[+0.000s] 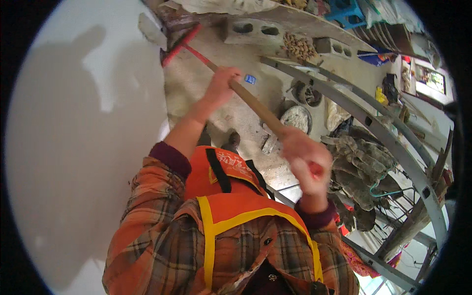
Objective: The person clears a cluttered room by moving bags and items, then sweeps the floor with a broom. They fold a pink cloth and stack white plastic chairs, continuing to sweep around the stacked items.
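A long-handled push broom or similar tool runs diagonally across the view, its red T-shaped head (181, 45) close to the foot of the white wall. My left hand (220, 88) grips its wooden handle (256, 105) partway along, nearer the head. Around the handle's upper end closes my right hand (306, 158), slightly blurred, with a bit of red showing between the fingers. A small blue packet (250, 79) lies on the concrete floor just beyond my left hand. The underside of the broom head and any bristles cannot be made out clearly.
A white wall (110, 147) rises along the left. Hollow concrete blocks (254, 32) support a board at the far side, near a brown heap (298, 47). A basin of pale ash-like material (296, 118) stands ahead. Metal rails (363, 118) curve past dusty piled cloth (354, 162) on the right.
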The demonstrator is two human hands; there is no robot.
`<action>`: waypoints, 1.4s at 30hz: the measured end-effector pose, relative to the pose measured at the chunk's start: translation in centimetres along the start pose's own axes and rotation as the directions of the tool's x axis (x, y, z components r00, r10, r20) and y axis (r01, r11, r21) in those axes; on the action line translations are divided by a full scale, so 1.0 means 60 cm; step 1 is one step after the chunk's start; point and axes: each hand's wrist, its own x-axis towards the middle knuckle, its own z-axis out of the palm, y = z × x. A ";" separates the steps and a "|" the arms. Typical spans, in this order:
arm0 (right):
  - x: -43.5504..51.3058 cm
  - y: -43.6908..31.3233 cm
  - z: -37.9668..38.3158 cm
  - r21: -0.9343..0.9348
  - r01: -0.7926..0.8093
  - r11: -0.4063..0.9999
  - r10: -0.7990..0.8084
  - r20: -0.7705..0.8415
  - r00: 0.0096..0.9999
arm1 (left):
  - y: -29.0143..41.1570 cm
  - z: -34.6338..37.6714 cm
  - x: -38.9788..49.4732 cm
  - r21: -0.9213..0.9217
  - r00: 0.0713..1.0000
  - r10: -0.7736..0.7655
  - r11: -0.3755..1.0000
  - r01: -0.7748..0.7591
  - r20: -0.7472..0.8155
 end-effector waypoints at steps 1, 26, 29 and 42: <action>0.006 0.040 0.009 0.013 0.020 1.000 -0.019 -0.024 1.000 | -0.026 -0.005 0.016 0.030 0.998 -0.035 0.999 0.034 0.048; -0.015 -0.037 -0.023 0.160 0.015 0.987 0.008 -0.140 0.990 | 0.073 0.005 0.014 0.207 0.958 -0.109 0.977 0.054 0.266; -0.002 -0.047 -0.016 0.143 0.051 0.988 -0.038 -0.091 0.995 | 0.083 -0.001 0.014 0.158 0.987 -0.079 0.986 0.056 0.139; 0.069 -0.028 -0.038 0.003 0.001 1.000 -0.001 0.043 0.999 | 0.030 0.045 0.047 0.047 0.987 -0.095 0.995 0.090 0.128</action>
